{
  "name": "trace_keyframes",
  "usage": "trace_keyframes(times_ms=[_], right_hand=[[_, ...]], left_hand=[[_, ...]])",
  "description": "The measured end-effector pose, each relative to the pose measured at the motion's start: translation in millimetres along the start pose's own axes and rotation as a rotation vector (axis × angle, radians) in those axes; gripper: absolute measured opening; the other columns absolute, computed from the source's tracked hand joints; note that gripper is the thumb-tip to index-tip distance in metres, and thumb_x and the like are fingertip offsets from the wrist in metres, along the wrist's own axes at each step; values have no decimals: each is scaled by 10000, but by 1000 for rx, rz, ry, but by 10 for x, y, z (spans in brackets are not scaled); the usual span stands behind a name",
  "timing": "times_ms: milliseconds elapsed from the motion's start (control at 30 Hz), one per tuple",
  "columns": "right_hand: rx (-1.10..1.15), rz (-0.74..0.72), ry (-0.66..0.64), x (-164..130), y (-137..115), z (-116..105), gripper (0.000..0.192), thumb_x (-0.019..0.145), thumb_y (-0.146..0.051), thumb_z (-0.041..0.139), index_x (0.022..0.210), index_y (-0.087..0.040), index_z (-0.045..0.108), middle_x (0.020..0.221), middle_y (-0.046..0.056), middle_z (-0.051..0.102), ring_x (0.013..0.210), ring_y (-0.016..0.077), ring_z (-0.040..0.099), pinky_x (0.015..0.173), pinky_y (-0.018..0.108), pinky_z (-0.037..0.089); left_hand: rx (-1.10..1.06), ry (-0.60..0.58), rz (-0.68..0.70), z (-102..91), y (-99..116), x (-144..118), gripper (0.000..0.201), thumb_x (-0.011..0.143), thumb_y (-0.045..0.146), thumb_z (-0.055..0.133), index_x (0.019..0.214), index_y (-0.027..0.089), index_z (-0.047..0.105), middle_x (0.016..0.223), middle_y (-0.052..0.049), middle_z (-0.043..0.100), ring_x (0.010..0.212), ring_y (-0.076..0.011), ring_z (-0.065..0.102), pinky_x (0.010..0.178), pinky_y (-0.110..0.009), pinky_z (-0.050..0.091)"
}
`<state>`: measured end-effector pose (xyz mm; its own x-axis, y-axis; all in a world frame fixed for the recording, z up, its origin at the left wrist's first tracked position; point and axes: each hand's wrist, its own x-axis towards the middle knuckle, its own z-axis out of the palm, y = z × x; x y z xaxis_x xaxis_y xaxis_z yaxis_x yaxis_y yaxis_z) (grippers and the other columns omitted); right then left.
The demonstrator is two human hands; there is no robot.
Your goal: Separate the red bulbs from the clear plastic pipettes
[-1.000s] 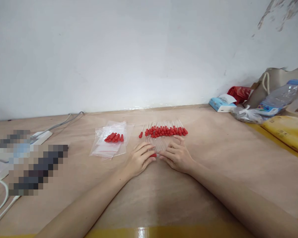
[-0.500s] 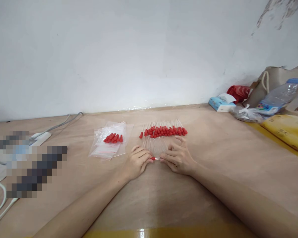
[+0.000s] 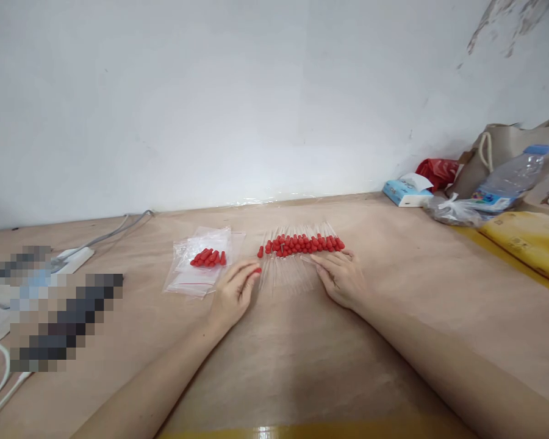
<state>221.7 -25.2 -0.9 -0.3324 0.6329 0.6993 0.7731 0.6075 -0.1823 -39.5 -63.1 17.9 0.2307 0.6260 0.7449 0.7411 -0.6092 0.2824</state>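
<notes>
Both hands are moving apart from where we were seeing them half a second ago, when they were meeting fingertip to fingertip over a red-capped piece at the near end of the dropper row. Now we are seeing the left hand [image 3: 232, 294] shifted left and farther up the tabletop [image 3: 393, 317], its fingers loosely curled with a small red cap [image 3: 257, 270] showing at the fingertips; whether it is pinching that cap or merely touching it, we cannot tell. Our right hand [image 3: 343, 277] is lying flat and open, fingers stretched toward the left, resting on the right end of the clear glass tubes [image 3: 288, 277]. Those tubes are fanning out between the two hands, with their row of red bulbs [image 3: 302, 244] lying just beyond the fingertips, on the far side. Left of the left hand, the clear plastic bags [image 3: 201, 265] holding loose red caps are lying close by.
</notes>
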Motion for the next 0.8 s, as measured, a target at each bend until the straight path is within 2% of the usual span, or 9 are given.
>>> trace_keyframes(times_ms=[100, 167, 200, 300, 367, 467, 633, 800], right_hand=[[-56, 78, -19, 34, -25, 46, 224, 839, -165, 397, 919, -192, 605, 801, 22, 668, 742, 141, 555, 875, 331, 248], [-89, 109, -17, 51, -45, 71, 174, 816, -164, 414, 799, -178, 587, 699, 12, 646, 684, 135, 544, 866, 326, 249], [-102, 109, -20, 57, -53, 81, 155, 802, -165, 427, 760, -176, 575, 668, 8, 634, 667, 133, 538, 861, 324, 249], [-117, 75, -29, 64, -67, 103, 135, 785, -169, 448, 730, -181, 571, 692, 3, 637, 683, 131, 535, 866, 323, 240], [-106, 45, -32, 62, -77, 108, 143, 796, -185, 451, 752, -192, 587, 714, -2, 645, 712, 135, 537, 884, 328, 231], [-88, 7, -54, 55, -96, 105, 154, 813, -227, 461, 798, -208, 613, 722, -3, 648, 751, 147, 538, 909, 345, 218], [-76, -31, -87, 41, -126, 98, 177, 818, -302, 487, 837, -208, 636, 789, 21, 655, 806, 167, 541, 918, 371, 221], [-63, -38, -77, 32, -118, 100, 208, 838, -319, 470, 892, -197, 630, 814, 25, 670, 810, 164, 550, 927, 372, 241]], left_hand=[[156, 162, -192, -166, -235, 176, 239, 812, 187, 464, 990, 139, 615, 969, -104, 531, 905, -191, 549, 798, -322, 463], [207, 177, -388, -356, -500, 290, 264, 794, 201, 456, 999, 152, 615, 884, -78, 542, 819, -180, 566, 741, -314, 473], [185, 168, -498, -462, -648, 330, 308, 793, 217, 453, 1069, 167, 579, 845, -55, 553, 748, -158, 575, 694, -291, 481], [154, 170, -730, -735, -1066, 346, 468, 721, 310, 556, 1169, 197, 482, 821, -18, 591, 626, -125, 569, 575, -239, 470], [197, 122, -788, -827, -1262, 284, 476, 684, 350, 586, 1126, 192, 507, 815, -17, 613, 640, -133, 575, 580, -238, 468], [251, 9, -839, -825, -1408, 163, 441, 671, 399, 580, 1050, 177, 547, 809, -31, 641, 670, -157, 592, 589, -252, 467], [321, -175, -861, -744, -1429, 90, 372, 702, 425, 524, 973, 180, 591, 838, -48, 680, 751, -189, 627, 654, -265, 461], [377, -182, -850, -792, -1401, 121, 346, 774, 426, 414, 908, 188, 627, 889, -64, 684, 847, -232, 620, 693, -297, 443]])
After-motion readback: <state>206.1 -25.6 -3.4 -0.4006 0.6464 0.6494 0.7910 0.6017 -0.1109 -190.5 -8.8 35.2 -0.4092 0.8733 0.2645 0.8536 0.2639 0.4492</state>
